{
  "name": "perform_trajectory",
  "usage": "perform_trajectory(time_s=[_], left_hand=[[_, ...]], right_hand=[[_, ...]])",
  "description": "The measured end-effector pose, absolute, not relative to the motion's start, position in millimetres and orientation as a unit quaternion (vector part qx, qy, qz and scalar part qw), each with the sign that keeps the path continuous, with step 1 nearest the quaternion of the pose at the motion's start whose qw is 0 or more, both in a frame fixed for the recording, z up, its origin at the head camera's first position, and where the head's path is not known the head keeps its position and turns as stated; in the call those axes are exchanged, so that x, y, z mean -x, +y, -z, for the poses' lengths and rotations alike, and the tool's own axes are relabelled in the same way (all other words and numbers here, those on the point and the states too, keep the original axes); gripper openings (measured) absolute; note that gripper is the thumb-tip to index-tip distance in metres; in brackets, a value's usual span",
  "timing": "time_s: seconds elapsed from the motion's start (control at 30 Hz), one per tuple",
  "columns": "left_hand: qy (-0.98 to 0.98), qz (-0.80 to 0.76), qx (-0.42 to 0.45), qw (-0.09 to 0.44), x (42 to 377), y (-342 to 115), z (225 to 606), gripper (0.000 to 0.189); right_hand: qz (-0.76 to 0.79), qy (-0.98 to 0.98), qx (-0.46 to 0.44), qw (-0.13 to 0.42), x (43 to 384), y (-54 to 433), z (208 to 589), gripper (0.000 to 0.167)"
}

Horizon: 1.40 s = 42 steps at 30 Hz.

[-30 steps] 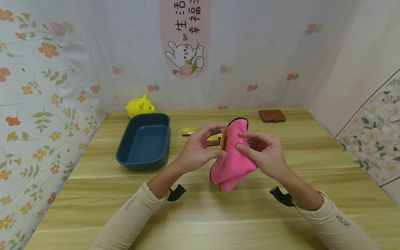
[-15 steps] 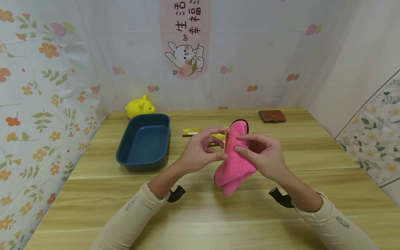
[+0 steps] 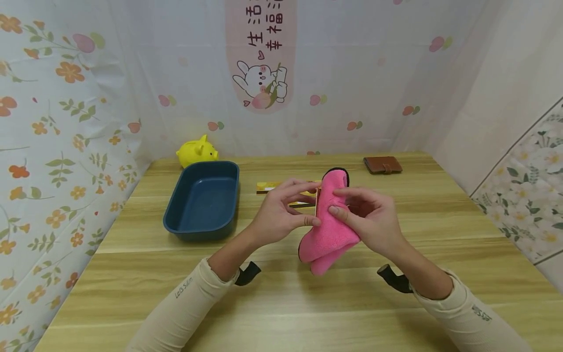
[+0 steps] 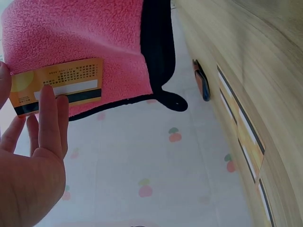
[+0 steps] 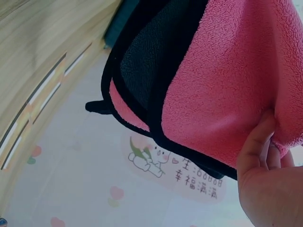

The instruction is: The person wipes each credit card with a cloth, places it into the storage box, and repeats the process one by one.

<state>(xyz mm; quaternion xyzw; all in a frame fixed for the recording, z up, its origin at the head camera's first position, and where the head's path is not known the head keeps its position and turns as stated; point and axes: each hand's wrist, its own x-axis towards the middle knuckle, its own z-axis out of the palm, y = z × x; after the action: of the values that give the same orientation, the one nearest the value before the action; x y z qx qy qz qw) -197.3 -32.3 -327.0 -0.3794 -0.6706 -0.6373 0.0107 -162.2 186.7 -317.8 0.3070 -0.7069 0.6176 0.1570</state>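
My left hand [image 3: 278, 215] holds a yellow-orange card [image 4: 90, 70] by its edges, thumb at one end and fingers along the back. The card has a white strip and a black stripe, and only a thin edge of it shows in the head view. My right hand [image 3: 377, 219] pinches a folded pink cloth [image 3: 327, 234] with black edging, thumb on the near face. The cloth lies against the card's far side and hangs over the table between both hands. In the right wrist view a dark grey lining [image 5: 144, 64] shows inside the fold.
Several yellow cards [image 3: 267, 187] lie on the wooden table [image 3: 281, 313] behind my left hand. A dark blue bin [image 3: 202, 234] stands left, with a yellow piggy bank [image 3: 193, 152] behind it. A brown wallet [image 3: 382, 165] lies back right. Printed curtains border the table.
Card and cloth have shifted slightly right from a second ago, and the card now shows nearly edge-on. Both hands keep their hold.
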Motion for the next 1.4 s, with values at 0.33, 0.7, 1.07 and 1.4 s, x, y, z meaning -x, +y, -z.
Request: perform_trajectory(time_s=[0.33, 0.7, 1.07, 1.4], left_hand=[[-0.672, 0.637, 0.379, 0.011, 197.7, -33.3, 326.7, 0.061], [-0.670, 0.634, 0.385, 0.025, 196.3, -33.9, 326.7, 0.061], [-0.681, 0.621, 0.388, 0.022, 198.2, -32.2, 326.0, 0.060], [-0.679, 0.615, 0.400, 0.031, 195.9, -32.0, 324.9, 0.061]], right_hand=[[-0.600, -0.711, -0.329, 0.161, 164.5, 185.4, 316.3, 0.024], [-0.564, -0.731, -0.341, 0.176, 167.5, 185.5, 312.9, 0.021], [-0.545, -0.735, -0.360, 0.182, 167.4, 189.1, 313.8, 0.025], [-0.549, -0.732, -0.356, 0.192, 168.0, 187.7, 311.2, 0.023]])
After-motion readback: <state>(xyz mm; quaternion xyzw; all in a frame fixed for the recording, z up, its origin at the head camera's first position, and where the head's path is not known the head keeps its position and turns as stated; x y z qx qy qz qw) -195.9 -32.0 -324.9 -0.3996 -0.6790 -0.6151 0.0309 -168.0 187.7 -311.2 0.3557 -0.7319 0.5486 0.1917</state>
